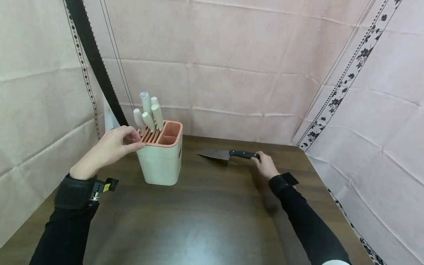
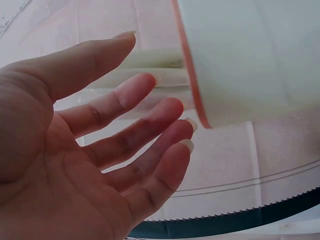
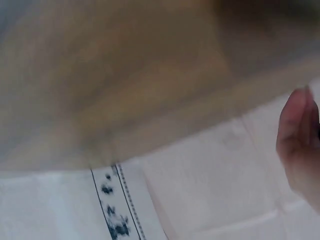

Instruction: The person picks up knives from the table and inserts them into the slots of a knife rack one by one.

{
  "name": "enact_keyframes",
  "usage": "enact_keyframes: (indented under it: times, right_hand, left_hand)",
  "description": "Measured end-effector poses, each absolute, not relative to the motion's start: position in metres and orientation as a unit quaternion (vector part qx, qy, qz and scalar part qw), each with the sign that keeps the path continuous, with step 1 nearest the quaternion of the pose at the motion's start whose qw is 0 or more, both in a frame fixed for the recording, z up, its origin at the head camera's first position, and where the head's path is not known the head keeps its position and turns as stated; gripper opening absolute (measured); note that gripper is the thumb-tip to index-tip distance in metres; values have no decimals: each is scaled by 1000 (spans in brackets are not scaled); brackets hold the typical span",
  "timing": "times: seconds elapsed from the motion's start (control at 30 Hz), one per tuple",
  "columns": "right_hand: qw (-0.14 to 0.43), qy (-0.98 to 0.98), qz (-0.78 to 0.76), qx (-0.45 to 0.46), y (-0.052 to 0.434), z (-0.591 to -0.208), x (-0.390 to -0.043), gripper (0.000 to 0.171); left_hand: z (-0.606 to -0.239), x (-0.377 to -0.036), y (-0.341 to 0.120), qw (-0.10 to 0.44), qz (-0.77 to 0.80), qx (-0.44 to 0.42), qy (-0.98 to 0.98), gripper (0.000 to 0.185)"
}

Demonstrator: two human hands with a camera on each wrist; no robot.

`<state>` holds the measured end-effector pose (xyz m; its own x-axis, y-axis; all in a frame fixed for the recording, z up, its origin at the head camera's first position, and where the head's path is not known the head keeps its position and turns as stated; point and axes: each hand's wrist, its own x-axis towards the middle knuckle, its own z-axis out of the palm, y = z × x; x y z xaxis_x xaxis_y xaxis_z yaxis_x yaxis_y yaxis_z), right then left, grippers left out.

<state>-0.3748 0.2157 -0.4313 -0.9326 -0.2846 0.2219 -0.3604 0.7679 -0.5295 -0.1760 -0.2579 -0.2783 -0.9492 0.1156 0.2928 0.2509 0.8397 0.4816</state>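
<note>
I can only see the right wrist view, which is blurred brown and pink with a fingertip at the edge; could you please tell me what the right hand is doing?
Observer: The right hand grips the black handle of a knife lying on the table.
Operator: Thank you. Where does the blade point?
Observer: Toward the knife block, which stands apart from it.
Operator: And the left hand?
Observer: The left hand is open, its fingers at the block's orange rim, beside four pale handles.
</note>
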Motion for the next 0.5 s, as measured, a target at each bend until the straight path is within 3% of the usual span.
enact_keyframes:
  times: [0.2,0.5]
  right_hand:
    - [80,-908,369,182,212,-384,-368,32]
    - [243,-868,376,213,208,-324,-358,30]
  left_hand:
    - [-273,-173,-243,134,-263,-125,-947,22]
    - [-272,-175,-228,110,-292,-160,-937,21]
